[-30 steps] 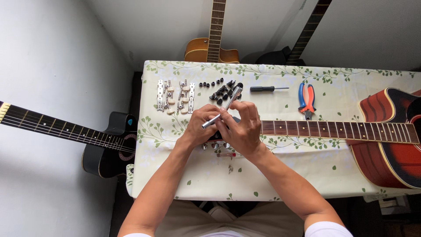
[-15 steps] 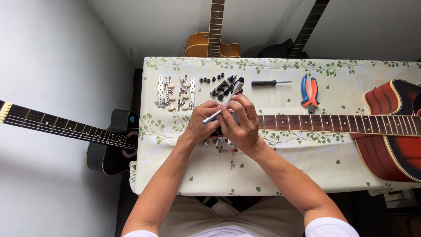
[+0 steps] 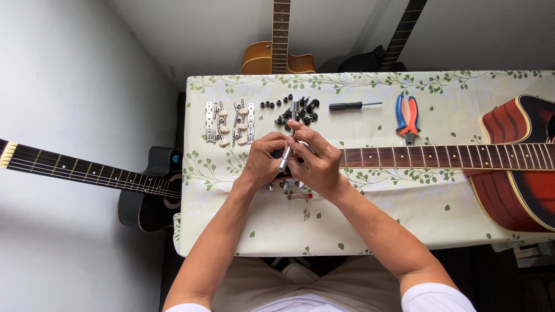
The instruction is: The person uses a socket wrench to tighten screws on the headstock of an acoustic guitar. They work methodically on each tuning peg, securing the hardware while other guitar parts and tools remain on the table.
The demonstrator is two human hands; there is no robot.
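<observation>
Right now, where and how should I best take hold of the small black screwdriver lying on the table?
Grip the screwdriver by its thick black handle, the left end, coming straight down from above. It lies flat and alone on the table, with the thin metal shaft pointing right toward the pliers. The handle is the widest part, and free cloth on both long sides probably leaves room for fingers.

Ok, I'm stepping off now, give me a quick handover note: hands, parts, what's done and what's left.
Left hand and right hand meet over the guitar headstock, together gripping a silver tube tool.
Red guitar lies across the table.
Loose: two tuner strips, black small parts, screwdriver, pliers.
Done: tuner strips lie off the guitar.
Left: headstock is hidden under the hands, so progress there cannot be told.
</observation>
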